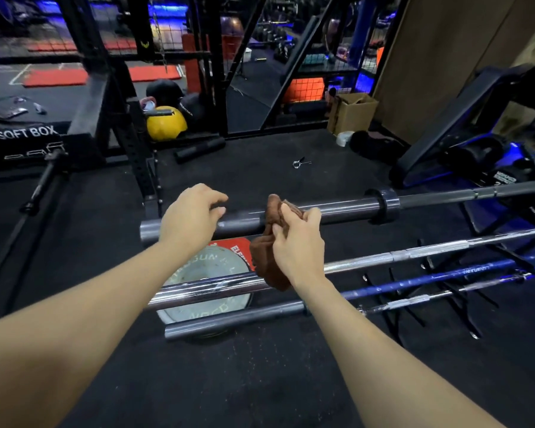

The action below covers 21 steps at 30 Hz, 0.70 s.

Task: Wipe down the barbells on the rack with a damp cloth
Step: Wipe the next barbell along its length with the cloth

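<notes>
Head view: several barbells lie side by side on a low rack, their sleeves pointing toward the lower left. The top barbell (337,208) is dark grey, with a thick sleeve and a collar ring partway along it. The right hand (297,245) grips a brown cloth (267,257) — fingers curled round a bunched part of it and pressing that part against the top barbell's sleeve, while the rest of the cloth hangs down in front of the chrome barbell (383,259) below. The left hand (192,220) hovers over the end of the same sleeve, fingers bent loosely and holding nothing; whether its fingertips touch the metal cannot be told.

Below the chrome bar run a blue barbell (445,276) and another dark grey barbell (238,319) nearest the person. Behind these bars a grey weight plate (198,273) lies on a red plate (229,247) on the black rubber floor (260,381).

Farther off — a spring collar clip (300,163) lies on the floor, a yellow ball (166,123) sits by the black rack upright (133,134), and a cardboard box (352,114) stands by the wall.
</notes>
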### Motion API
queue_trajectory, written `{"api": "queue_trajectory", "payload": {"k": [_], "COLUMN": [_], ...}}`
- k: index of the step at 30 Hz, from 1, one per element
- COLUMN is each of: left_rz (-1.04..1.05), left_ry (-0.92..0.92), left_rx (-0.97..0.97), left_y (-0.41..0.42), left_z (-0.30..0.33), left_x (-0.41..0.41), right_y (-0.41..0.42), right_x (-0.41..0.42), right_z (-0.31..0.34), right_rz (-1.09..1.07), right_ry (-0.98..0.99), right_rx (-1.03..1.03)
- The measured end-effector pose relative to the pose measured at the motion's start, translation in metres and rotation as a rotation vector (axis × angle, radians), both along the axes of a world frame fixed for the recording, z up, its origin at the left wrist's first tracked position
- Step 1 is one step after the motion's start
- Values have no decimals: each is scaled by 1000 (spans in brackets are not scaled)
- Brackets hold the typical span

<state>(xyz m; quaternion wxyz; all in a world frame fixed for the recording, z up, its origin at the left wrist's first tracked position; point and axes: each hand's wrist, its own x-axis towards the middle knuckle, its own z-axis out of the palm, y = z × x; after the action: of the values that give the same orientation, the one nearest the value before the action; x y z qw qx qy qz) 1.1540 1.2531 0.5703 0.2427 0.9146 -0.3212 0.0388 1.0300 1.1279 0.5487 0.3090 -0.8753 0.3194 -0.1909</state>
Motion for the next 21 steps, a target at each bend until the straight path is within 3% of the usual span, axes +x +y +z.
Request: {"api": "queue_trajectory", "payload": {"k": [7,11,21], "left_rz": [244,337,229], "left_ry": [87,336,641], "left_rx": [-176,-402,-588], "left_y": [73,94,120], "left_z": [-22,-24,-25], "left_x": [5,11,13], "right_y": [56,88,145], "right_x": [29,46,66], "right_z": [10,10,12], "right_rz": [111,157,300], "right_ry": [83,107,108], "right_rx": [-20,-36,-47]}}
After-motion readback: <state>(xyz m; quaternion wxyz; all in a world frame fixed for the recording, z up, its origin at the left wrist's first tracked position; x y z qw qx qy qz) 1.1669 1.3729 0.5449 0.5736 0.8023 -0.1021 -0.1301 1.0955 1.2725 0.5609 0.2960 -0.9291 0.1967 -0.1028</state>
